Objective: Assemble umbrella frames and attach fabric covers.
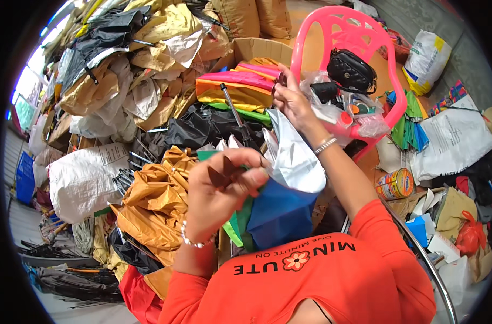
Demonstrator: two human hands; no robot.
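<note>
A multicoloured umbrella point(283, 208) lies across my lap, its panels blue, green, silver, pink, orange and yellow. From its folds a metal shaft point(229, 102) sticks up at a slant. My left hand point(224, 183) is held in a pinch over the near panels, with a small dark brown piece point(220, 174) showing between the fingers. Whether the fingertips also hold something thin cannot be made out. Farther off, my right hand point(293, 102) grips the umbrella's far edge beside the pink panel, its thumb and fingers closed around a small dark part there.
A pink plastic chair point(399, 102) at the right carries a black quilted bag point(351, 71) and small parts in plastic. Orange-brown fabric point(157, 200) and black umbrella cloth point(202, 127) heap at the left. A cardboard box point(262, 49) stands behind, a round tin point(395, 184) at right.
</note>
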